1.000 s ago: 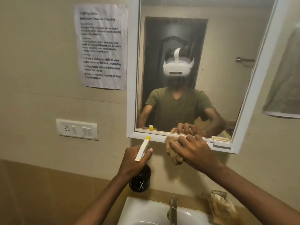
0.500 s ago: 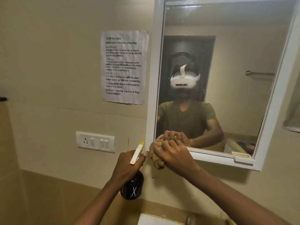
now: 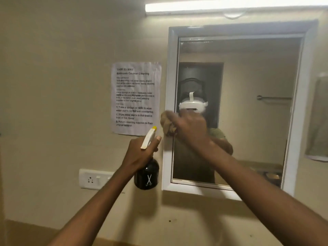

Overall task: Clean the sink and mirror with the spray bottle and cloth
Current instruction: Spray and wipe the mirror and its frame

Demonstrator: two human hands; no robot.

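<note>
A white-framed mirror (image 3: 248,71) hangs on the beige wall at the right. My right hand (image 3: 190,126) presses a tan cloth (image 3: 166,122) against the mirror's left frame edge, about halfway up. My left hand (image 3: 140,154) grips a black spray bottle (image 3: 147,176) with a white trigger head and yellow nozzle, held upright just left of the mirror frame, nozzle toward the wall. The sink is out of view below.
A printed instruction sheet (image 3: 135,98) is taped to the wall left of the mirror. A white switch and socket plate (image 3: 95,179) sits below it. A tube light (image 3: 213,7) runs above the mirror. A pale towel (image 3: 317,119) hangs at the right edge.
My view has tilted up, so the sink dropped out of sight. My right hand moved the cloth from the mirror's bottom left corner up the left frame edge. The bottle rose slightly with my left hand.
</note>
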